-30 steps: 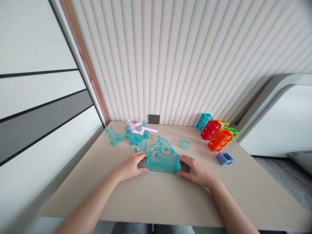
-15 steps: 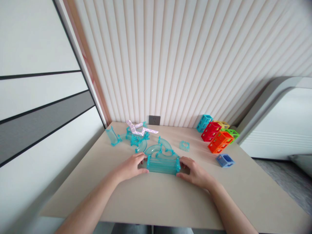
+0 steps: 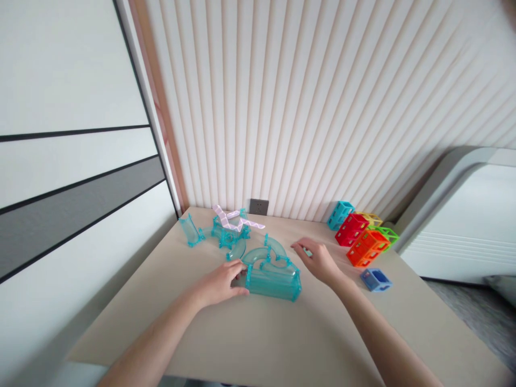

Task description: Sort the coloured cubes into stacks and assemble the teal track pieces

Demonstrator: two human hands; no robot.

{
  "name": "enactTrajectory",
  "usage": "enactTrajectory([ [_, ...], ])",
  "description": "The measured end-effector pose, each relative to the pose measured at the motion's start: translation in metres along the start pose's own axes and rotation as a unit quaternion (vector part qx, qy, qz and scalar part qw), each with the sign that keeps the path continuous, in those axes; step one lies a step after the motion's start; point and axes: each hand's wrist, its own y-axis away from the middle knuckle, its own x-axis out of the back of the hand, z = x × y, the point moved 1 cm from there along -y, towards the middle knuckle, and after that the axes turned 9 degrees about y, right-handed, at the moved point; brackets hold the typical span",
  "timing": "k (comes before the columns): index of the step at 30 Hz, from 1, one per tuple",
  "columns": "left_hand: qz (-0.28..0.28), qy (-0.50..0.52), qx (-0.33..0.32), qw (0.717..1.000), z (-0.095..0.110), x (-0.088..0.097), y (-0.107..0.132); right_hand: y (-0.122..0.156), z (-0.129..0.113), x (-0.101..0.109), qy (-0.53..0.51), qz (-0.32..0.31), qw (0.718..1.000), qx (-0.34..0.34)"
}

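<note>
My left hand [image 3: 221, 282] grips the left end of a clear teal tube piece [image 3: 274, 284], fingers behind its rim and thumb in front. The tube lies on its side on the table. Its right end has nothing on it. My right hand [image 3: 318, 260] is behind and to the right of the tube, fingers curled together around a small clear teal ring piece [image 3: 307, 251]. Most of that ring is hidden by the hand. Curved teal track pieces [image 3: 256, 255] lie just behind the tube.
Further back left are a teal track assembly [image 3: 229, 235], a purple zigzag strip [image 3: 239, 221] and an open teal chute [image 3: 190, 230]. To the right stand a red frame block [image 3: 351, 229], an orange one [image 3: 367, 248] and a blue one [image 3: 375, 280]. A ribbed wall [image 3: 258, 107] borders the table.
My right hand has left the tube's right end and moved back and up to the small ring. My left hand has stayed on the tube, whose right end now sits slightly nearer me.
</note>
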Motion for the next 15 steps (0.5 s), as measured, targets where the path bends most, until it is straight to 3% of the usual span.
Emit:
enactTrajectory([
  [3,-0.006,-0.012,0.001,1.000,0.004,0.002,-0.001,-0.058,-0.015,-0.005,0.138,-0.115,0.981,0.071],
  [7,-0.014,-0.020,0.011,1.000,0.009,0.004,0.000,-0.121,-0.035,-0.024,0.175,-0.175,0.962,0.114],
  [10,-0.017,-0.015,0.011,1.000,0.008,0.004,0.001,-0.146,-0.048,-0.045,0.197,-0.201,0.951,0.130],
  [15,-0.014,-0.017,0.013,1.000,0.004,0.003,0.002,-0.157,-0.056,-0.074,0.214,-0.229,0.942,0.116],
])
